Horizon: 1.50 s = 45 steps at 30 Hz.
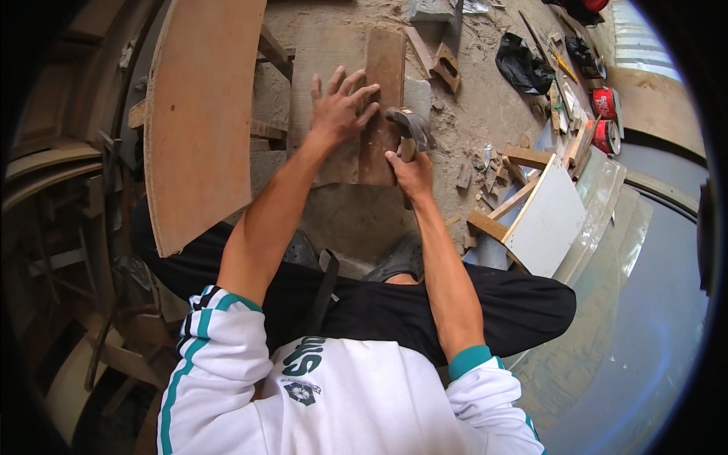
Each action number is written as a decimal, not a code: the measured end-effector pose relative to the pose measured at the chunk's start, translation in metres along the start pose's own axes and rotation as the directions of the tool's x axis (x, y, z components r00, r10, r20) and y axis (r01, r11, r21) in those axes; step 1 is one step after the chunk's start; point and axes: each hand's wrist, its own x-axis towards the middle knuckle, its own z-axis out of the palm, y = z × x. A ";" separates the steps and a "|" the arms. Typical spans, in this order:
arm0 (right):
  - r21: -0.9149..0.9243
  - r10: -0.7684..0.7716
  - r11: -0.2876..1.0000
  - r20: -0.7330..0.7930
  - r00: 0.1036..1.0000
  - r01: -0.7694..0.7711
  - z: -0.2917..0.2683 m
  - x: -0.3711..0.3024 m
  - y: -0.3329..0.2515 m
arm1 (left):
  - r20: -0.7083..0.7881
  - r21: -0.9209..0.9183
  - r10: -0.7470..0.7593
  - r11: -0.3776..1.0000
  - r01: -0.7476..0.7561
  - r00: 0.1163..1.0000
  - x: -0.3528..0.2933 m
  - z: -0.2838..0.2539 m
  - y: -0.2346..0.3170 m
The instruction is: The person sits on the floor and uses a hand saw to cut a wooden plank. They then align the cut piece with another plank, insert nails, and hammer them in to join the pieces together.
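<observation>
Flat on the boards in front of me lies my left hand (339, 110), its fingers spread. It rests partly on a pale wide board (322, 61) and reaches onto a darker brown plank (384, 64) beside it. My right hand (413, 176) grips a hammer (409, 125) by its handle. The dark hammer head is at the right edge of the brown plank; whether it touches the wood I cannot tell. A nail, if there is one, is too small to make out.
A large plywood panel (203, 106) stands at the left. A handsaw (448, 64) lies beyond the boards. Right of me are a white panel with a wooden frame (547, 220), wood scraps, red cans (605, 102) and a black plastic bag (523, 64).
</observation>
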 end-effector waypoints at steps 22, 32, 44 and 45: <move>0.052 -0.086 0.995 -0.054 0.995 0.089 0.009 0.003 0.005 | 0.010 0.090 0.031 0.995 -0.032 0.999 -0.024 0.014 -0.003; -0.019 -0.107 0.994 -0.025 0.994 0.107 0.011 0.007 0.014 | 0.102 0.009 0.081 0.997 -0.083 0.991 -0.044 0.014 -0.016; -0.082 -0.133 0.988 0.008 0.991 0.134 0.006 0.004 0.007 | 0.095 0.007 0.049 0.999 -0.050 0.994 -0.043 0.010 -0.013; -0.076 -0.132 0.988 0.008 0.991 0.132 0.007 0.005 0.010 | 0.096 0.015 0.050 0.999 -0.051 0.994 -0.043 0.011 -0.013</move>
